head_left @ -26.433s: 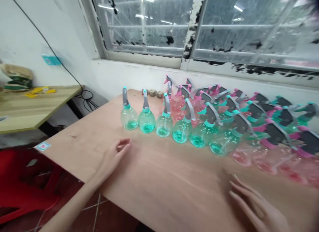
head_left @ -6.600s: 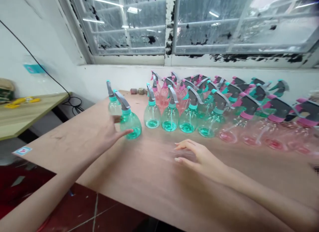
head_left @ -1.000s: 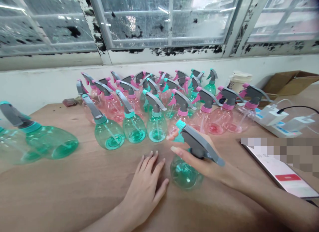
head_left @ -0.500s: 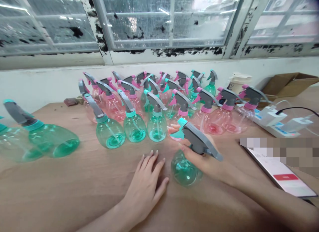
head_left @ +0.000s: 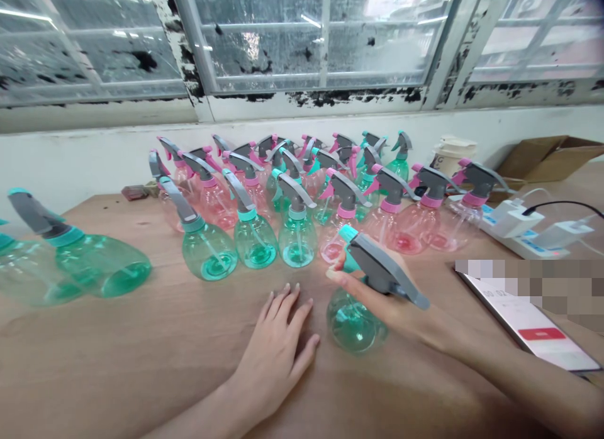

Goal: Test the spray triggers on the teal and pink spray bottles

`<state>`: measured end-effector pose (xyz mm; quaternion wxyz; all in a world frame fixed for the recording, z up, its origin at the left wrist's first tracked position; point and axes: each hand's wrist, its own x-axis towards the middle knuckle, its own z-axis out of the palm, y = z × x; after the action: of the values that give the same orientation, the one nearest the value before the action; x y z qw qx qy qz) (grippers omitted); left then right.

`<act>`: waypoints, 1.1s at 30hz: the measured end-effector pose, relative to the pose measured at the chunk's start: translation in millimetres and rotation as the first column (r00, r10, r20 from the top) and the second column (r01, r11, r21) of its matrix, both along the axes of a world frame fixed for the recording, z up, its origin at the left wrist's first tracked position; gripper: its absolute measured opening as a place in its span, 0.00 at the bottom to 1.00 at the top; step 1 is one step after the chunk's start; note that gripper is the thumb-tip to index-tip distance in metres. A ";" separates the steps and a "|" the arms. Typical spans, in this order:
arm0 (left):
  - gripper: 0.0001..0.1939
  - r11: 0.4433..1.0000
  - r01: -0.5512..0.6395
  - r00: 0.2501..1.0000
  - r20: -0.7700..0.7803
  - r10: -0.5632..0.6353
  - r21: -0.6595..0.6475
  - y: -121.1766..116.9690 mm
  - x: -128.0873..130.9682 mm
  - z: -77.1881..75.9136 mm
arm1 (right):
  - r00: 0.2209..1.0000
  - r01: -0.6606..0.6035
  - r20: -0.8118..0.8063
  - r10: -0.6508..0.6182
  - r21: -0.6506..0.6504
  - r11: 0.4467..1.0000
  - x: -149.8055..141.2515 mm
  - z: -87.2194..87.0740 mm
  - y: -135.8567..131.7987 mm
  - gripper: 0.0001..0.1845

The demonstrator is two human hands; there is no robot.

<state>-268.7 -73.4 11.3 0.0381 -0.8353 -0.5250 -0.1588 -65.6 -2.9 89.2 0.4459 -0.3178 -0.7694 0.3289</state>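
My right hand is wrapped round the neck of a green spray bottle, just under its grey head, with the fingers near the turquoise trigger. The bottle stands upright on the wooden table. To its left my left hand lies flat on the tabletop, fingers spread, holding nothing. Beyond the hands stands a front row of spray bottles: several green ones, among them one with a turquoise collar, and several pink ones, such as a pink spray bottle behind my right hand.
More pink and green bottles crowd behind, up to the white wall. Two green bottles stand at the left. On the right are a power strip with chargers, a phone, a paper cup and an open cardboard box.
My right hand and the bottle in it have shifted slightly right, and its fingers have drawn in closer to the trigger. The left hand stays where it was.
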 end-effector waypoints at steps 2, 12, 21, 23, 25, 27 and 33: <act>0.20 1.000 0.000 1.000 -0.003 0.000 0.001 0.3 -0.2 0.1 | 1.000 -0.002 0.008 0.002 0.012 1.000 0.3 3.4 -1.1 0.08; 0.20 1.000 -0.009 1.000 -0.015 0.009 -0.017 -0.6 -1.3 -0.2 | 1.000 0.010 -0.026 -0.008 0.088 0.996 -3.0 -0.6 0.7 0.07; 0.20 1.000 -0.005 1.000 -0.006 0.005 0.001 0.1 -2.8 0.3 | 0.999 -0.018 -0.041 0.022 0.074 0.997 -2.7 -5.1 3.6 0.09; 0.20 1.000 0.000 1.000 -0.008 0.000 0.011 0.5 -3.2 -0.1 | 0.996 -0.084 -0.031 0.086 0.046 0.995 -1.1 -4.7 5.8 0.12; 0.20 1.000 0.004 1.000 -0.013 -0.004 0.018 0.8 -3.7 -0.4 | 0.991 -0.128 -0.038 0.129 0.044 0.991 0.5 -2.7 7.2 0.10; 0.20 1.000 0.006 1.000 -0.022 -0.006 0.019 1.1 -4.2 -0.5 | 0.990 -0.131 -0.048 0.135 0.078 0.988 1.5 0.8 7.1 0.03; 0.20 1.000 0.010 1.000 -0.013 -0.010 0.022 1.1 -4.2 -0.4 | 0.987 -0.154 -0.034 0.156 0.043 0.987 0.8 2.3 6.6 0.03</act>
<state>-272.9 -72.4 10.9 0.0496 -0.8384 -0.5188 -0.1594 -64.8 3.6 91.5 0.4396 -0.2416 -0.7898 0.3529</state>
